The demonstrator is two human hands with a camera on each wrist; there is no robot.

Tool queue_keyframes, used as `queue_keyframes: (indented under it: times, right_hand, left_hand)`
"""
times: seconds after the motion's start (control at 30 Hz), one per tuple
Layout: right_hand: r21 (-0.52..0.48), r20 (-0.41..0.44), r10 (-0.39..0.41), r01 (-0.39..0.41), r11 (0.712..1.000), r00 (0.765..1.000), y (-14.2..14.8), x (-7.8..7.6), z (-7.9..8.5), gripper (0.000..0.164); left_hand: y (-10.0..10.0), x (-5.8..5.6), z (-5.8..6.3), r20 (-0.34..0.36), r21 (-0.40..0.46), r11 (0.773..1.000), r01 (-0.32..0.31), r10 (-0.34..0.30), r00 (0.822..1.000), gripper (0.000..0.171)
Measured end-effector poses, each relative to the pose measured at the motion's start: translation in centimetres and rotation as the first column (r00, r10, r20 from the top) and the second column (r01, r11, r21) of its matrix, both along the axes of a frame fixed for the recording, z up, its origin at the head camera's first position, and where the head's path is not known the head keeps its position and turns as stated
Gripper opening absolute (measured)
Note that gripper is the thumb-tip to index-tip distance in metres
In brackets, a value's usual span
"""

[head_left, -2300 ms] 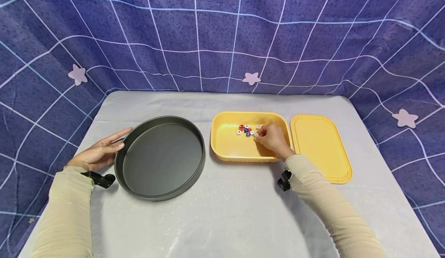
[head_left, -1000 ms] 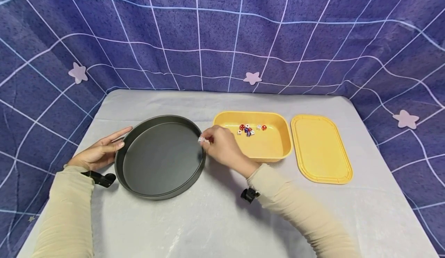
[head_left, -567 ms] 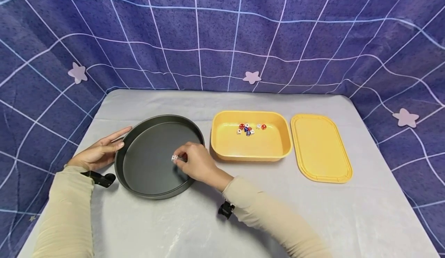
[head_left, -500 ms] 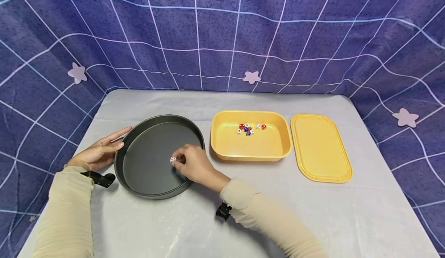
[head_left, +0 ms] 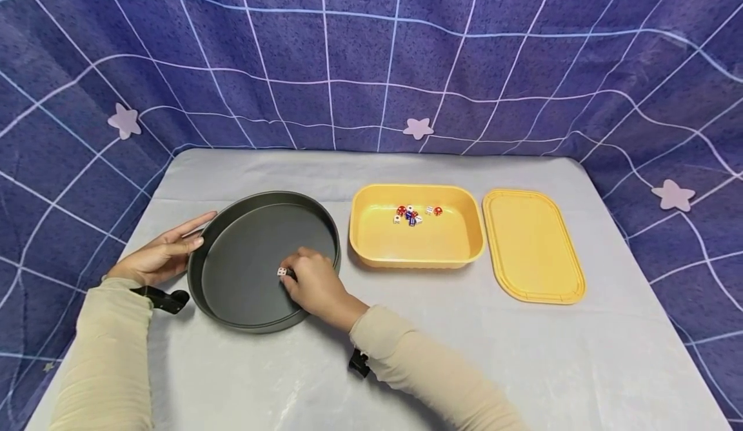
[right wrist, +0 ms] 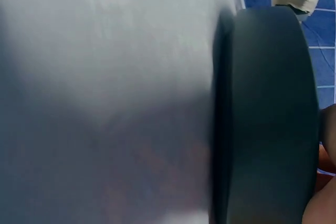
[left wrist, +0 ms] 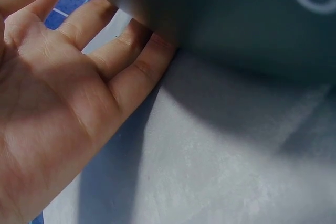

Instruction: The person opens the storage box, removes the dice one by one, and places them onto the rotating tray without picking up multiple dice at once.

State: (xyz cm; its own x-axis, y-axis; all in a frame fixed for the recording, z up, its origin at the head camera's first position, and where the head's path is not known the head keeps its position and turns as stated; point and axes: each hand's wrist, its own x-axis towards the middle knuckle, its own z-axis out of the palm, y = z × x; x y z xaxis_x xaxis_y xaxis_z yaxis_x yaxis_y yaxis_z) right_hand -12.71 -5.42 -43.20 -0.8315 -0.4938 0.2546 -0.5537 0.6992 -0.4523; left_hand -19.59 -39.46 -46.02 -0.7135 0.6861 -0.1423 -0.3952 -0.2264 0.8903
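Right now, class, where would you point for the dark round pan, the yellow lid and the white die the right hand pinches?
Dark round pan (head_left: pixel 246 257), head view: bare inner floor.
Yellow lid (head_left: pixel 533 247), head view: middle of its flat face.
White die (head_left: pixel 282 271), head view: dotted face.

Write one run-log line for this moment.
right hand: pinches white die over dark pan; left hand: touches pan's side; yellow tub: dice inside; lid: beside tub

Your left arm (head_left: pixel 107 353) reaches forward, and your left hand (head_left: pixel 161 255) has long fingers (head_left: pixel 193 224) with the thumb (head_left: pixel 188 245) apart (its palm (left wrist: pixel 47 114) shows up close). Your right arm (head_left: pixel 432 366) slants left, and your right hand (head_left: pixel 316 286) pinches.
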Motion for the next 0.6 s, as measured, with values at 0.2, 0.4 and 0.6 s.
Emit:
queue_keyframes:
  times: [0.2,0.4,0.6]
  right_hand:
    - [0.063,-0.072,-0.017,0.021,0.998,0.997,-0.30,0.25,-0.24,0.011]
    - [0.063,-0.086,-0.037,0.043,0.997,0.996,-0.48,0.14,-0.41,0.010]
    - [0.054,-0.111,-0.047,0.053,0.997,0.993,-0.56,0.17,-0.54,0.010]
  left_hand:
    - [0.10,-0.10,0.07,0.007,0.017,1.000,0.007,-0.007,1.000,0.060]
    - [0.13,-0.05,0.14,-0.003,0.010,1.000,0.004,-0.004,1.000,0.060]
    - [0.12,-0.02,0.16,0.006,0.003,1.000,-0.004,0.004,1.000,0.060]
